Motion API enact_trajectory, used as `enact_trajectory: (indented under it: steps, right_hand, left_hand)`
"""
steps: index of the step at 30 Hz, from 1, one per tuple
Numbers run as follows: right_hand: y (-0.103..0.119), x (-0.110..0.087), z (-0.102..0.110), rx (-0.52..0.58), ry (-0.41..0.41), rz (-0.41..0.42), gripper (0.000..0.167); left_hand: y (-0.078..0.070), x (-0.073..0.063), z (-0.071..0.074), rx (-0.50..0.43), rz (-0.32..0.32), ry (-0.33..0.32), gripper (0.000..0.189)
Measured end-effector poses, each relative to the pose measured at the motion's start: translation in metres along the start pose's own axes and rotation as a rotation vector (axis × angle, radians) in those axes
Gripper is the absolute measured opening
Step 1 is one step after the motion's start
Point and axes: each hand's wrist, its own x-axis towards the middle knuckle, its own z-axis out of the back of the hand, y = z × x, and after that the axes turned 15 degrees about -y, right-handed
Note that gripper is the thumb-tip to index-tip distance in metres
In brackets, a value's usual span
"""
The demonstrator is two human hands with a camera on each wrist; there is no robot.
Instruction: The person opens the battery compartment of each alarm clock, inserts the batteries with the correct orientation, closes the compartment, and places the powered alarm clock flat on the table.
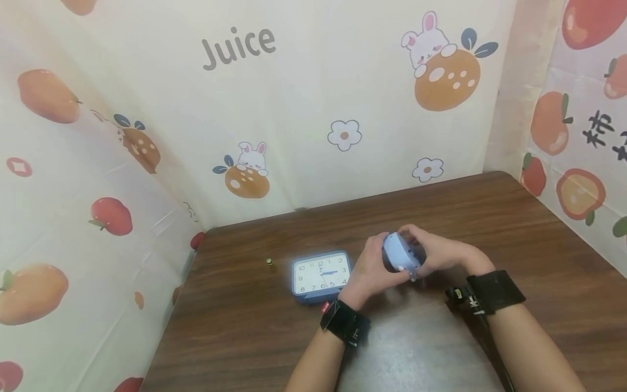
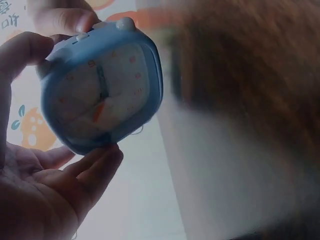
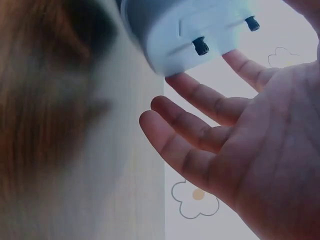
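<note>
Both hands hold a small light-blue alarm clock [image 1: 399, 251] above the table, tilted. My left hand [image 1: 373, 270] grips it by its edges, thumb on one side and fingers on the other. In the left wrist view the clock's pale face [image 2: 107, 92] shows, with rounded corners and small round knobs along one side. My right hand [image 1: 443, 251] is at the clock's other side, fingertips against its edge. The right wrist view shows two black knobs, one of them a near knob [image 3: 201, 46], on the clock's back.
A larger blue rectangular clock [image 1: 320, 275] with a white dial lies face up just left of my left hand. Farther left is a tiny green piece [image 1: 269, 262]. The wooden table [image 1: 235, 337] meets printed curtains [image 1: 303, 109] behind and at the sides.
</note>
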Motion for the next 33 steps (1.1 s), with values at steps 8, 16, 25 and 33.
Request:
enact_trajectory:
  steps: [8,16,25,33]
  right_hand:
    - [0.007,-0.003,0.004,-0.149,-0.047,0.003,0.089]
    - [0.013,-0.004,0.001,-0.25,-0.05,-0.069,0.087]
    - [0.014,-0.003,-0.002,-0.282,-0.028,-0.075,0.084]
    - [0.014,-0.002,-0.006,-0.307,-0.027,-0.095,0.085]
  left_hand:
    - [0.005,0.001,-0.009,0.042,0.018,0.052,0.09]
    - [0.008,0.002,-0.019,0.088,0.103,0.094,0.089]
    - [0.008,0.001,-0.019,0.104,0.14,0.131,0.084]
    - [0.013,0.003,-0.021,0.096,0.15,0.144,0.081]
